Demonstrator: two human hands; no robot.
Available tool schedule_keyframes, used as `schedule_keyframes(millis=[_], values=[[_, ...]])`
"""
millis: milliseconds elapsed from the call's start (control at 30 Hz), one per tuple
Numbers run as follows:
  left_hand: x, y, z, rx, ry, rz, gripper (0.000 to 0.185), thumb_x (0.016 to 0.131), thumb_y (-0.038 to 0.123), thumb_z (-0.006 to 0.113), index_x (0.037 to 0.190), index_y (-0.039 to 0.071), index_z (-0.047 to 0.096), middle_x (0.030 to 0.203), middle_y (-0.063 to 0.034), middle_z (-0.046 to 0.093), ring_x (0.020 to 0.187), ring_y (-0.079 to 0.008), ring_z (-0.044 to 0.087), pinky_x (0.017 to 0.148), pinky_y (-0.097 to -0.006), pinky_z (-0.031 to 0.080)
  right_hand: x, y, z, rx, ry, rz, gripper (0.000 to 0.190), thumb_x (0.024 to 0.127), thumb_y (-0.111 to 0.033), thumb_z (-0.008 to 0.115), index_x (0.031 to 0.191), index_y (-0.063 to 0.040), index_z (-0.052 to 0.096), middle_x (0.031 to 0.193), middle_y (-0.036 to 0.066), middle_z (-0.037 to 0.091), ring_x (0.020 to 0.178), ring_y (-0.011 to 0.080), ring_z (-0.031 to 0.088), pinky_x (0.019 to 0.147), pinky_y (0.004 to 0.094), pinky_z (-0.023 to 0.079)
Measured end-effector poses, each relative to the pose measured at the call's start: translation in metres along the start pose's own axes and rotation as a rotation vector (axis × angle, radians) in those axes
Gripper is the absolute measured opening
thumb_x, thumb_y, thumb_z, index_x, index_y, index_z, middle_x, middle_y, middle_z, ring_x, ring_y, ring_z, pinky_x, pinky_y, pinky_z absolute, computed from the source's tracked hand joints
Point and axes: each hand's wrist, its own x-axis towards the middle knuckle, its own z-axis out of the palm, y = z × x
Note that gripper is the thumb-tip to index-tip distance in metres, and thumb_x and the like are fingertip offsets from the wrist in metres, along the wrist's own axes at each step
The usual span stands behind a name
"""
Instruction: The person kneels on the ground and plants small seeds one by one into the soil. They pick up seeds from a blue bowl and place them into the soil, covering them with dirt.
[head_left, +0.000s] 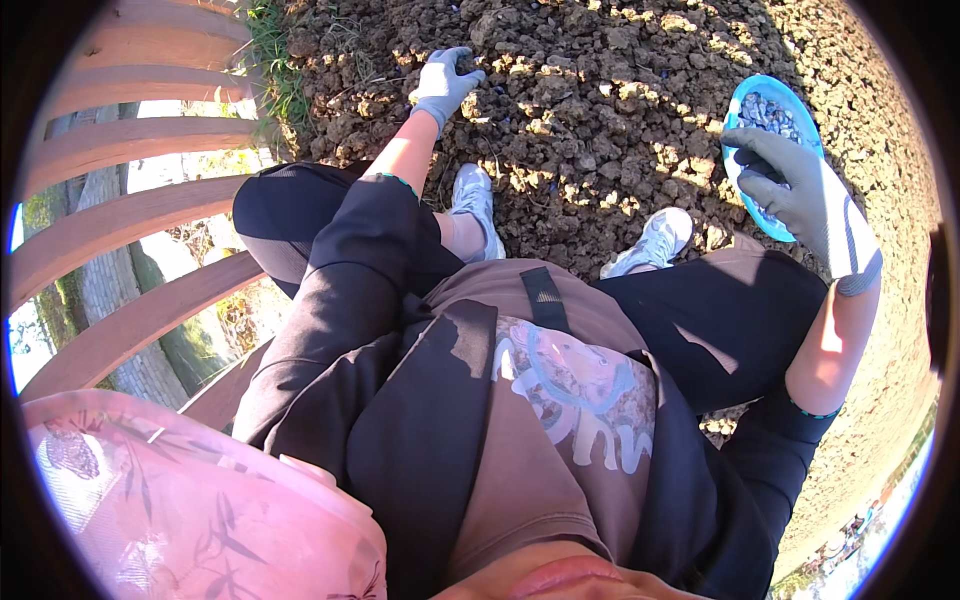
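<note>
My left hand (448, 81), in a pale grey knit work glove, reaches down to the clumpy brown soil (540, 97) near the grass edge. Its thumb and fingers are apart, with nothing visible between them. At the right, my right hand (784, 176), in a matching glove, is over the near part of a blue plastic basin (735, 97). Small dark and whitish pieces (769, 116), perhaps seeds, lie in the basin. The fingers of my right hand are curled, and I cannot tell whether they hold anything.
A slatted wooden fence (150, 135) runs along the left, with green grass (277, 67) at its foot. My two white shoes (474, 199) stand on the soil. A pink patterned translucent item (202, 502) fills the lower left. Tilled soil stretches away at the right.
</note>
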Motion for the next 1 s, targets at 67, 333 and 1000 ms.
schedule_keyframes(millis=[67, 333, 1000], values=[[-0.003, 0.005, 0.016, 0.035, -0.131, 0.048, 0.083, 0.079, 0.046, 0.087, 0.149, 0.017, 0.053, 0.153, -0.0179, 0.049, 0.137, -0.0364, 0.051, 0.113, -0.0456, 0.045, 0.0, -0.004, -0.003, 0.014, 0.017, -0.04, 0.04, 0.092, -0.012, 0.067, 0.131, -0.002, 0.064, 0.107, 0.014, 0.069, 0.1, 0.0228, 0.067, 0.093, 0.0343, 0.051], [-0.017, 0.01, 0.039, 0.737, -0.62, 0.048, 0.073, 0.084, 0.06, 0.075, 0.147, 0.031, 0.054, 0.152, -0.0072, 0.049, 0.142, -0.0346, 0.045, 0.112, -0.0567, 0.039, -0.007, -0.004, -0.008, -0.015, -0.099, 0.049, 0.044, 0.093, -0.009, 0.061, 0.137, -0.003, 0.06, 0.125, 0.014, 0.066, 0.115, 0.0228, 0.064, 0.105, 0.0345, 0.048], [-0.037, -0.004, 0.069, 0.565, -0.086, -0.05, 0.087, 0.088, 0.054, 0.073, 0.157, 0.011, 0.041, 0.145, -0.0179, 0.054, 0.133, -0.0371, 0.05, 0.109, -0.0519, 0.04, 0.006, 0.004, 0.006, -0.005, -0.188, 0.091, 0.045, 0.091, -0.008, 0.066, 0.136, -0.004, 0.061, 0.123, 0.015, 0.065, 0.114, 0.0271, 0.065, 0.104, 0.0355, 0.049]])
